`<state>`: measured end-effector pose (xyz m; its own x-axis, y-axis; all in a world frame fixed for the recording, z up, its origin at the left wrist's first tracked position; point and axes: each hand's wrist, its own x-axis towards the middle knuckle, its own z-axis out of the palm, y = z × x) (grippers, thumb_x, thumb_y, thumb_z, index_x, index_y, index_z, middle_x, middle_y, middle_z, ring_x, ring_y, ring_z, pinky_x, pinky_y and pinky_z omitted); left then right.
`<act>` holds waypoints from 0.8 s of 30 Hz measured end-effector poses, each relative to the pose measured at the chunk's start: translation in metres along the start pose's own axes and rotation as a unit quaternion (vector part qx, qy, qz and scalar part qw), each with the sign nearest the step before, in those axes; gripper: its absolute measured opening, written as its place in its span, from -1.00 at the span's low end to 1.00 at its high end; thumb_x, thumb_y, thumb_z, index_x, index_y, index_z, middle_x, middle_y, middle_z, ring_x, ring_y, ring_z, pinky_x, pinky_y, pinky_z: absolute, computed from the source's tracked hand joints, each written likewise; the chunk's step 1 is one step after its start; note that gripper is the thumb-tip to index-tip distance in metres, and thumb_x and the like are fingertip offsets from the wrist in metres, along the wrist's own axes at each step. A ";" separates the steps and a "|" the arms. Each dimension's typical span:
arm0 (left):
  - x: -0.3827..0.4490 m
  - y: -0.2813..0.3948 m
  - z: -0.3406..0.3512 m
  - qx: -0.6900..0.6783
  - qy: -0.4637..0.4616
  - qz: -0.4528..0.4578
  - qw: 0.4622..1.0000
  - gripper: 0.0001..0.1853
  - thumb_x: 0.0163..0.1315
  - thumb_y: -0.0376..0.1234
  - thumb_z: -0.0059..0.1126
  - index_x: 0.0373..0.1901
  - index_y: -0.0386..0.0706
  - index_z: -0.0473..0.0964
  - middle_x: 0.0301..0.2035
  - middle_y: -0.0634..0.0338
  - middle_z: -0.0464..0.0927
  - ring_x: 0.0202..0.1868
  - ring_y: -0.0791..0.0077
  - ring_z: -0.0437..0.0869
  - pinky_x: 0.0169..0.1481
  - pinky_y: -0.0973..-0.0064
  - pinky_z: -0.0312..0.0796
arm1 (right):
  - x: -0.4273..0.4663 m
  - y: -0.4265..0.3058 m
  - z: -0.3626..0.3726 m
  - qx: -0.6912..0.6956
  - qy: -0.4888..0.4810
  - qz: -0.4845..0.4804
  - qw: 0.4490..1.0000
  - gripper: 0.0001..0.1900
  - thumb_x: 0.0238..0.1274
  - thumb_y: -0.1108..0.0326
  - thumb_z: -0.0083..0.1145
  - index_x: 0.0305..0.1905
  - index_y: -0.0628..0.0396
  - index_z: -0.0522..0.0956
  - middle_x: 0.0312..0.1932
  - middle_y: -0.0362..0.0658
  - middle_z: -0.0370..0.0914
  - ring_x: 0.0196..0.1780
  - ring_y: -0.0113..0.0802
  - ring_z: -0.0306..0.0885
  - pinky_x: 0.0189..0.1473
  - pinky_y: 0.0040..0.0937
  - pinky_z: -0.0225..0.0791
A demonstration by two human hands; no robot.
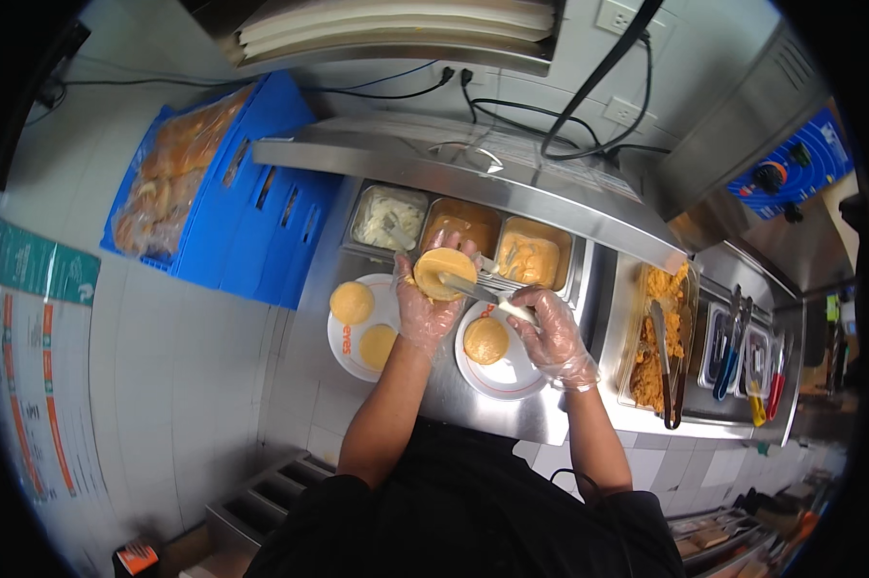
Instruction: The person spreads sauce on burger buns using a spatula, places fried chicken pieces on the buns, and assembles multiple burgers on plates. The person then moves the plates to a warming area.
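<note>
My left hand [431, 318], in a clear plastic glove, holds up a bun half [434, 271] with its cut face showing. My right hand [550, 336], gloved too, grips the white handle of a metal spreader [478, 290], whose blade lies on the bun half. Beneath my hands, a white plate [507, 379] bears a bun piece [486, 341]. To its left, another plate [344, 357] holds a bun top [352, 303] and a bun half [379, 347]. Behind are pans of chunky white sauce [377, 217], brown sauce [463, 222] and orange sauce [530, 256].
A blue plastic crate [232, 217] with bagged buns [178, 170] stands at left. A steel lid [470, 173] rises behind the pans. At right are a pan of fried chicken [650, 376], tongs [662, 361] and smaller containers [756, 357]. Black cables [593, 79] hang above.
</note>
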<state>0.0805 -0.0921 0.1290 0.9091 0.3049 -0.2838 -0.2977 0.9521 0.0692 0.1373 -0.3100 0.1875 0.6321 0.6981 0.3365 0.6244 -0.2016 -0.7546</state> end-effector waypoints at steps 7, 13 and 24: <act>-0.037 0.006 -0.004 -0.021 0.079 0.207 0.975 -0.33 0.59 0.26 -0.26 0.13 -0.14 0.51 0.04 0.10 0.57 0.19 0.04 0.60 0.47 -0.33 0.33 | -0.003 -0.008 0.051 0.020 -0.034 -0.084 0.996 -0.78 0.25 0.53 0.34 -0.06 0.17 0.54 -0.12 0.03 0.63 -0.04 0.10 0.64 0.04 -0.05 0.51; -0.082 0.028 -0.001 -0.062 0.086 0.279 0.954 -0.37 0.55 0.24 -0.14 0.11 -0.15 0.45 0.09 0.10 0.46 0.21 0.10 0.53 0.44 -0.37 0.34 | -0.034 -0.022 0.026 0.095 -0.059 -0.060 0.992 -0.78 0.23 0.53 0.37 -0.08 0.20 0.56 -0.11 0.07 0.65 0.00 0.12 0.66 0.08 -0.02 0.52; -0.186 0.035 -0.019 -0.058 0.111 0.308 0.943 -0.23 0.48 0.27 -0.02 0.37 -0.19 0.34 0.34 0.09 0.40 0.36 0.05 0.48 0.52 -0.39 0.26 | -0.108 -0.071 0.062 0.104 -0.061 -0.136 0.983 -0.74 0.24 0.47 0.42 -0.05 0.20 0.57 -0.09 0.07 0.66 -0.04 0.06 0.67 0.04 -0.05 0.53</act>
<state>-0.1044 -0.1162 0.1659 0.4733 0.7751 -0.4186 -0.7912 0.5830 0.1847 -0.0041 -0.3285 0.1701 0.3869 0.7862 0.4819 0.6472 0.1407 -0.7492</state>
